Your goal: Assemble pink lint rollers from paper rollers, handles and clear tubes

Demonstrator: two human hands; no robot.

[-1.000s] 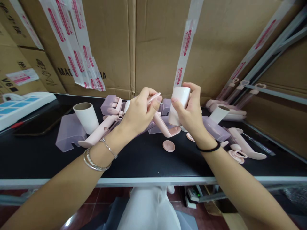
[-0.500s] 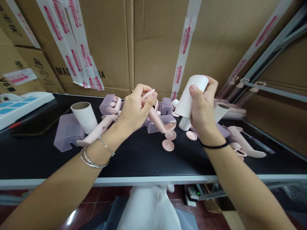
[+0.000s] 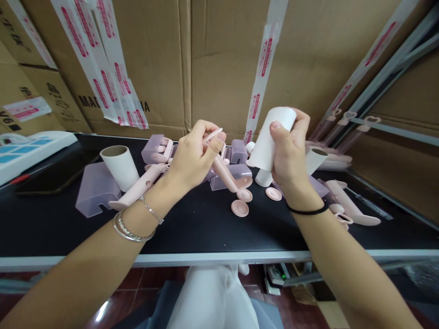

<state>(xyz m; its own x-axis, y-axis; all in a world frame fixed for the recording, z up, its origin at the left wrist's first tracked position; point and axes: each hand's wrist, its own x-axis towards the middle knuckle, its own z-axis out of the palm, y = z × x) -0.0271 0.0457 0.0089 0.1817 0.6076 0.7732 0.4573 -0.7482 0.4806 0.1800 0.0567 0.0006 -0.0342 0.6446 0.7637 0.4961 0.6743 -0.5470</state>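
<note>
My left hand [image 3: 197, 153] is wrapped round a pink plastic bracket [image 3: 224, 173], whose flat end points down and right above the table. On the right, my right hand [image 3: 290, 155] grips a white cardboard tube [image 3: 270, 139], thumb on its side. Between and below the hands lie pink round discs [image 3: 239, 208], with another disc [image 3: 273, 193] below the right hand. Behind the bracket is a translucent purple cover [image 3: 236, 172]. A second white tube [image 3: 120, 167] leans by a purple cover [image 3: 98, 189] and a pink bracket [image 3: 139, 187] left of my left wrist.
A cardboard wall [image 3: 219, 68] stands behind the black table [image 3: 206, 228]. At the left are a phone [image 3: 56, 176] and a white case [image 3: 37, 148]. A pink bracket [image 3: 351, 203] and a screwdriver [image 3: 370, 204] lie at the right, near a metal frame [image 3: 394, 130].
The bracket in my left hand has turned slightly, its lower end showing at a different angle. The tube in my right hand has shifted slightly left.
</note>
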